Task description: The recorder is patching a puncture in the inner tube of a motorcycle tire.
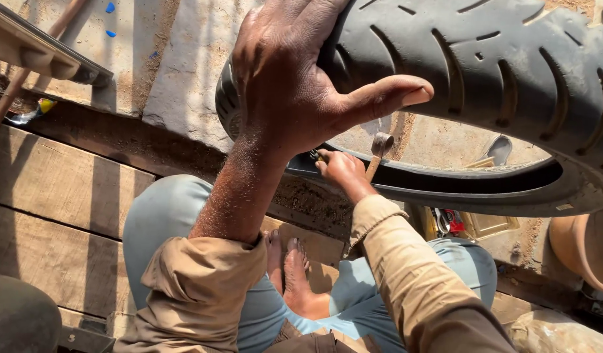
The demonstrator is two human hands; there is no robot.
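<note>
A black motorcycle tyre (498,65) stands upright in front of me, its tread filling the top right. My left hand (295,72) presses flat on the tyre's upper left side, thumb stretched out to the right. My right hand (341,171) is lower, inside the tyre's opening at the inner rim (458,186), fingers closed around a small metal valve stem (312,155). A wooden-handled tool with a metal head (379,150) rises just beside that hand; whether the hand grips it is unclear.
I sit cross-legged on wooden planks (53,196), bare feet (295,274) between my knees. Small tools (445,221) lie under the tyre. A clay-coloured pot (586,252) stands at the right. A wooden bench edge (40,49) is at the top left.
</note>
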